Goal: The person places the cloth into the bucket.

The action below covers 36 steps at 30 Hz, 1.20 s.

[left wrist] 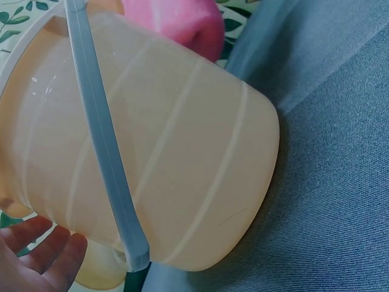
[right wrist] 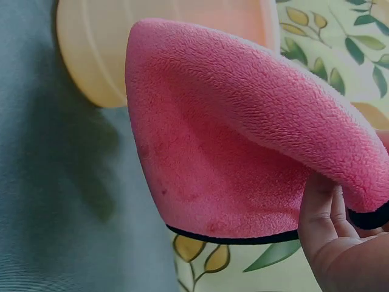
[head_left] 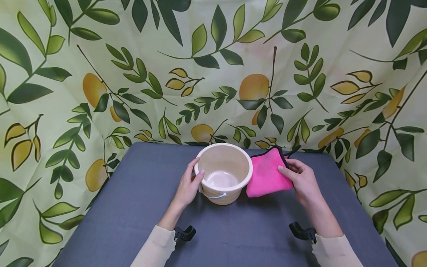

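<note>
A cream bucket (head_left: 222, 193) stands near the middle of the table, its mouth facing up and its inside bare. Its pale handle (left wrist: 106, 140) hangs down the near side. My left hand (head_left: 187, 185) grips the bucket's left rim, thumb over the edge and fingers along the outer wall. Just right of the bucket, my right hand (head_left: 301, 180) pinches a folded pink cloth (head_left: 268, 174) with black edging. Fuzzy pile shows on the cloth in the right wrist view, where it hangs above the table and overlaps the bucket.
A blue-grey cloth covers the table (head_left: 240, 233). Behind and on both sides hangs a leaf-and-fruit patterned curtain (head_left: 220, 104), close to the table's far edge. A black wrist mount (head_left: 185, 233) sits on the left wrist, another (head_left: 301, 230) on the right.
</note>
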Motion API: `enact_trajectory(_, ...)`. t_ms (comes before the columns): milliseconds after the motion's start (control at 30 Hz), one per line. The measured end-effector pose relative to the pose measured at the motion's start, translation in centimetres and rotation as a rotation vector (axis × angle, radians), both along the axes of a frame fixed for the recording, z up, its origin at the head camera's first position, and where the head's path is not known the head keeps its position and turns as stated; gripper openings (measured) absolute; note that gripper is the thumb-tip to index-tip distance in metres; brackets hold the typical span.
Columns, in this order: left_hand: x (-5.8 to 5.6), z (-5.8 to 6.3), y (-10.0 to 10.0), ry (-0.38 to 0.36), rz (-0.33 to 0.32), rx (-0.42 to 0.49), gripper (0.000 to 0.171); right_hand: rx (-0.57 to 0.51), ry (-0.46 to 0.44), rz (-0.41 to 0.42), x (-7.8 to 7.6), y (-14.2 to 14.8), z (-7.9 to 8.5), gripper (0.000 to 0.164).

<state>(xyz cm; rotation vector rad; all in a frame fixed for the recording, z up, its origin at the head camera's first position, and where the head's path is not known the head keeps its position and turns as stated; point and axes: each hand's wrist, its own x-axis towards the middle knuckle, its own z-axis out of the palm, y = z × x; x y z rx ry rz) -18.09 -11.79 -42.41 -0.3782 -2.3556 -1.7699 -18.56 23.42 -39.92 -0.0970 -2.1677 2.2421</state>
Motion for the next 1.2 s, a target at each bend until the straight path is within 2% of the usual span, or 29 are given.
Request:
enact_trajectory(133, 0.0, 0.0, 0.0, -0.002, 0.003, -0.002, 0.052, -0.024, 0.020, 0.014, 0.1, -0.1, 1.1, 0.039)
enact_trajectory(333, -0.1, -0.1, -0.1, 0.005, 0.007, -0.015, 0.052, -0.061, 0.096, 0.039, 0.1, -0.2, 2.3, 0.029)
enact_trajectory(567, -1.9, -3.4, -0.5, 0.051, 0.030, -0.011, 0.052, -0.065, 0.130, 0.036, -0.1, -0.3, 3.9, 0.026)
enact_trajectory(667, -2.1, -3.6, -0.5, 0.058, 0.029, -0.006, 0.052, -0.070, 0.139, 0.035, -0.1, -0.3, 4.6, 0.027)
enact_trajectory(867, -1.8, -3.0, -0.3, 0.036, 0.026, -0.011, 0.052, -0.089, 0.173, 0.039, -0.3, -0.3, 5.8, 0.023)
enact_trajectory(1100, -0.1, 0.0, 0.0, 0.032, -0.004, -0.007, 0.051, -0.114, 0.186, 0.039, -0.4, -0.6, 6.9, 0.021)
enact_trajectory(1200, -0.4, -0.5, 0.0, 0.036, 0.005, -0.005, 0.052, -0.129, 0.198, 0.051, -0.6, -1.0, 7.3, 0.022)
